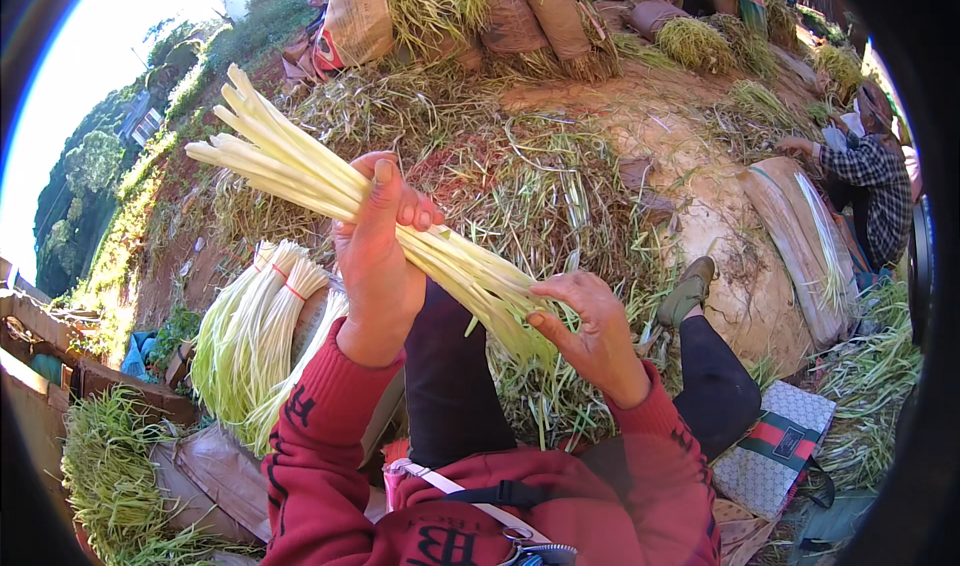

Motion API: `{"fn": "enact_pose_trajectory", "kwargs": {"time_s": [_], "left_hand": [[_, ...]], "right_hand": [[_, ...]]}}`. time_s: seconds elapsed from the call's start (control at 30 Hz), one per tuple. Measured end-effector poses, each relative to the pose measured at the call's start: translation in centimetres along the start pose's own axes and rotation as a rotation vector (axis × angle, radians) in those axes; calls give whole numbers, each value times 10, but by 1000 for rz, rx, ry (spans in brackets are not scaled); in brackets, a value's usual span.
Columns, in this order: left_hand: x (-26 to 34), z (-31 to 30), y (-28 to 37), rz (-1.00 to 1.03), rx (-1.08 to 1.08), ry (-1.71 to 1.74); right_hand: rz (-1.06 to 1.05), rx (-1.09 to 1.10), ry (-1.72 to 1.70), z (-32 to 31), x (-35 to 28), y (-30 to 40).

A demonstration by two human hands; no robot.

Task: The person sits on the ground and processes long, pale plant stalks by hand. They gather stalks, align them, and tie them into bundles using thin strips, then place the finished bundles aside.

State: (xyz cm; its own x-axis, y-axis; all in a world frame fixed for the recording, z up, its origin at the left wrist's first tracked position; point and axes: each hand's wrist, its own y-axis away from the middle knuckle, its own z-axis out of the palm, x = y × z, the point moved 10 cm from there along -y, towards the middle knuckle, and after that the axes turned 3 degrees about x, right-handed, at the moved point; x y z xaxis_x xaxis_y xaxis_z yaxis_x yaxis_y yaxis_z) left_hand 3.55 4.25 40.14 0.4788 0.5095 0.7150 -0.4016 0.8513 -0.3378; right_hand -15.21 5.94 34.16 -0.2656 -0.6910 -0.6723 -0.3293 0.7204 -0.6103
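Observation:
My left hand (382,258) is raised in front of me, closed around a bundle of long pale stalks (292,161). Their thick whitish ends fan out to the upper left, while the thinner yellow-green leaf ends slant down to the right. At those leaf ends is my right hand (592,326), its thumb and forefinger apart, the fingertips at the edge of the leaves. Several bundles of similar stalks (251,333) lie to my left, and red bands show around some. Loose pale stalks (326,322) rest beside them, partly hidden by my left forearm.
Cut leaves and straw (540,191) litter the ground ahead. Wrapped bundles of greens (517,22) stand at the back. Another person (874,176) sits at the right, near a sack (795,243) with stalks on it. A patterned bag (776,446) lies by my right leg.

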Motion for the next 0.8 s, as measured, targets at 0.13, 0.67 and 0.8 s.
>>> {"fn": "enact_pose_trajectory", "kwargs": {"time_s": [0.13, 0.67, 0.8], "left_hand": [[0, 13, 7, 4, -23, -16], [-12, -19, 4, -39, 15, 59], [-12, -25, 5, -40, 31, 62]], "right_hand": [[238, -52, -336, 20, 24, 15], [360, -137, -409, 53, 40, 31], [439, -125, -433, 59, 44, 36]]}}
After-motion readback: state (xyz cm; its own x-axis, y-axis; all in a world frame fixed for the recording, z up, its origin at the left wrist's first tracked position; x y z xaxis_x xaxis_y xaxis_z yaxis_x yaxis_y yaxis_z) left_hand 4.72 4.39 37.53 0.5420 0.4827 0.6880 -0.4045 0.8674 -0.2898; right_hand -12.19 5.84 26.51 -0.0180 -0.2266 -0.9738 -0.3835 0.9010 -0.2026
